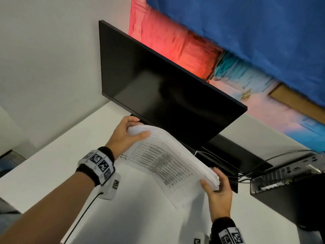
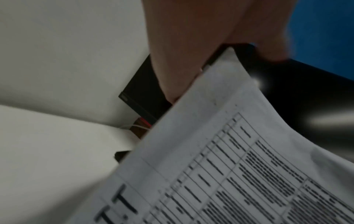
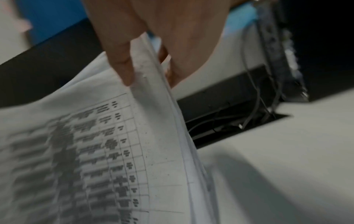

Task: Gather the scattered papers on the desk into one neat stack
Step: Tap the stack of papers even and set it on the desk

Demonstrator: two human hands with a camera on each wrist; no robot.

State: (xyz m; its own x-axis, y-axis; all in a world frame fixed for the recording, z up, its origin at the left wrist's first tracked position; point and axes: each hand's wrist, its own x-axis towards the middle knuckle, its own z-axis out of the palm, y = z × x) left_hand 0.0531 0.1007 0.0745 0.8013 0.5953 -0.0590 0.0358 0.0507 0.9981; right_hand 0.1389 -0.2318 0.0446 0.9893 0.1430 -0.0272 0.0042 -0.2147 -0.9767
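A thick stack of white papers [image 1: 168, 162] with a printed table on the top sheet is held up above the white desk [image 1: 52, 164], bowed in the middle. My left hand [image 1: 131, 132] grips its far left end, thumb on top. My right hand [image 1: 215, 182] grips the near right end, thumb on the top sheet and fingers behind. In the left wrist view the stack of papers [image 2: 220, 159] fills the lower right under the left hand [image 2: 191, 60]. In the right wrist view the right hand [image 3: 153, 50] pinches the paper stack [image 3: 114, 136] at its edge.
A dark monitor [image 1: 167, 88] stands right behind the papers. A black cable slot with wires [image 1: 233, 175] and a small computer [image 1: 284, 175] lie to the right. A colourful painting [image 1: 228, 50] hangs on the wall. Bare desk lies to the left and in front.
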